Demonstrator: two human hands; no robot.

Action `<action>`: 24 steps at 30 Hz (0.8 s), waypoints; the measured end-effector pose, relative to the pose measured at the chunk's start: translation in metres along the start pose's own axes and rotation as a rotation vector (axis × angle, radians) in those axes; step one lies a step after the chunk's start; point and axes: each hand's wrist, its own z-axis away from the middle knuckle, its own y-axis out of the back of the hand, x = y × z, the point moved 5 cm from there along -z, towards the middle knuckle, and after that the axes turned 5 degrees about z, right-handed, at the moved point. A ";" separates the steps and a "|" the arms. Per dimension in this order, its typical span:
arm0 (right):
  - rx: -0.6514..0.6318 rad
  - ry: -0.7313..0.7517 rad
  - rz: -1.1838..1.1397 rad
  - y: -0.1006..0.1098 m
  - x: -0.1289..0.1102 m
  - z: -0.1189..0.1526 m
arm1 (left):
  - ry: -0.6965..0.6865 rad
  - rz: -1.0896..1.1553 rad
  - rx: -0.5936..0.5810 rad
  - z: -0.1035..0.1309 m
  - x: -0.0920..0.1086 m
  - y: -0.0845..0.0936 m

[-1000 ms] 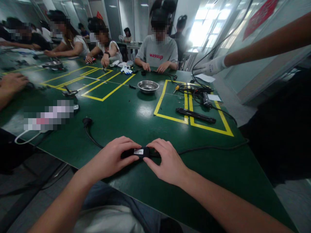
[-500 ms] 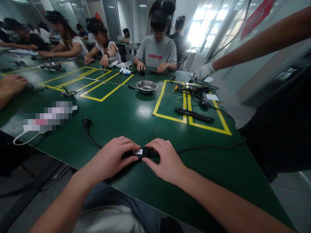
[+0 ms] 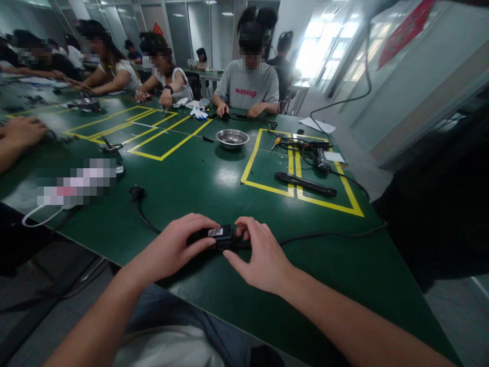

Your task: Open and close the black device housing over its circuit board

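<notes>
A small black box with a white label (image 3: pixel 225 237) sits in line on a black cable, low over the green table (image 3: pixel 183 173) in front of me. My left hand (image 3: pixel 187 239) is closed on its left part, thumb below and fingers above. Around the box's right end, my right hand (image 3: pixel 254 250) has its thumb and fingers apart. The thumb tip is close to the box's lower corner; I cannot tell whether it touches. To the left the cable ends in a black plug (image 3: pixel 136 192) on the table. Rightward the cable (image 3: pixel 332 234) runs past my right hand to the table edge.
Ahead stands a metal bowl (image 3: pixel 232 137). Yellow tape frames at right hold a black bar (image 3: pixel 305 184), tangled cables and a yellow-handled tool (image 3: pixel 277 141). A pixelated pale object (image 3: pixel 76 183) lies at left. Several people sit along the table; another person's hand (image 3: pixel 28 130) rests at left.
My right fingers have come off the box's right end and spread a little, leaving that end uncovered. The gloved hand and arm at upper right are gone from view.
</notes>
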 end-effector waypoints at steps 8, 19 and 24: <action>-0.012 0.075 0.057 -0.002 -0.003 -0.001 | 0.132 -0.120 0.039 -0.023 -0.020 -0.008; -0.075 0.093 0.156 -0.006 -0.008 0.002 | 0.113 -0.119 -0.053 0.022 -0.010 0.005; -0.005 0.103 0.143 -0.004 -0.007 0.003 | 0.085 -0.063 -0.065 0.023 -0.016 0.005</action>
